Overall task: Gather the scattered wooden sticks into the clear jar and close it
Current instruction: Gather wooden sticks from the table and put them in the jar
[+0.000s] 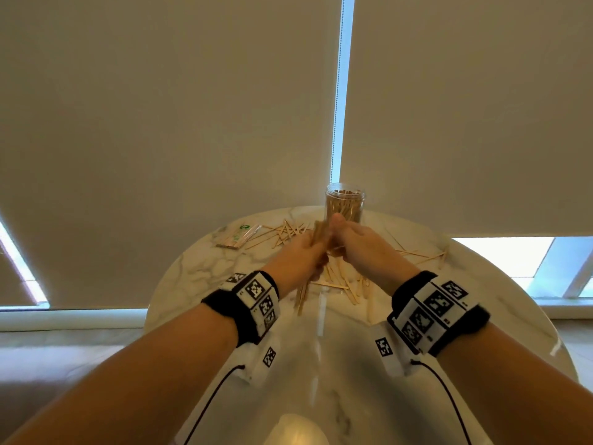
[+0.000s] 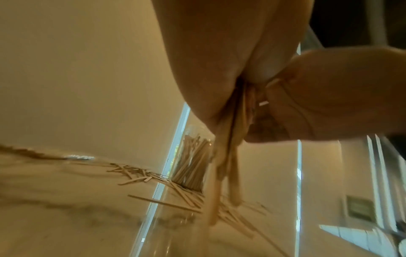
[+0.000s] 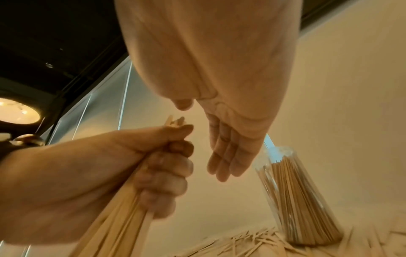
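My left hand (image 1: 308, 248) grips a bundle of wooden sticks (image 1: 302, 293) upright above the table, their lower ends hanging below the fist. In the right wrist view, the left hand (image 3: 158, 165) curls round the bundle (image 3: 118, 226). My right hand (image 1: 356, 239) hovers just right of it, its fingers (image 3: 228, 156) straight and holding nothing. Behind both hands stands the clear jar (image 1: 345, 200), its mouth uncovered and full of upright sticks. It also shows as the jar (image 3: 292, 200) and the jar (image 2: 191, 165). Loose sticks (image 1: 340, 281) lie under the hands.
The round marble table (image 1: 199, 268) carries more scattered sticks (image 1: 282, 234) at the back left and a few sticks (image 1: 423, 255) at the right. A clear plastic packet of sticks (image 1: 237, 236) lies at the far left. Roller blinds hang behind the table.
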